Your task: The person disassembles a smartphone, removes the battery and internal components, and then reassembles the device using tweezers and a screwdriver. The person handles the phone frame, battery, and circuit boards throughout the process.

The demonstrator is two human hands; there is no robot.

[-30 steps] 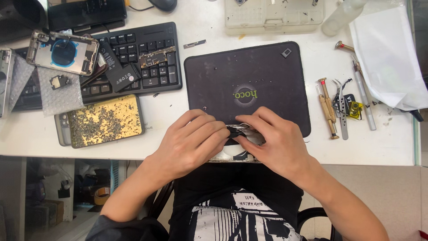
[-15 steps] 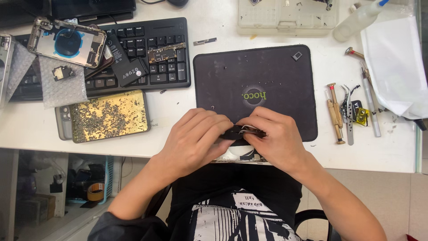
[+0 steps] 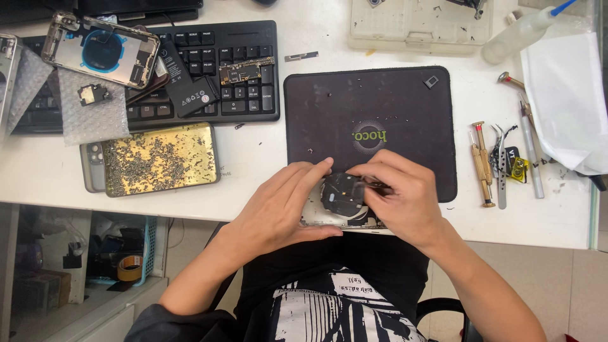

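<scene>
Since half a second ago the dark round part [image 3: 342,192] shows more plainly between the hands, its flat face turned up where before only a dark sliver peeked out; the hands have hardly shifted on the table [image 3: 253,158]. That suggests the part is being lifted or turned free of the pale phone shell [image 3: 316,218] beneath it.

The left hand [image 3: 282,206] curls closed beside the part at nine o'clock, fingertips touching its edge. The right hand [image 3: 405,199] pinches closed on it from three o'clock. Both sit at six o'clock of the black mat [image 3: 380,101].
</scene>
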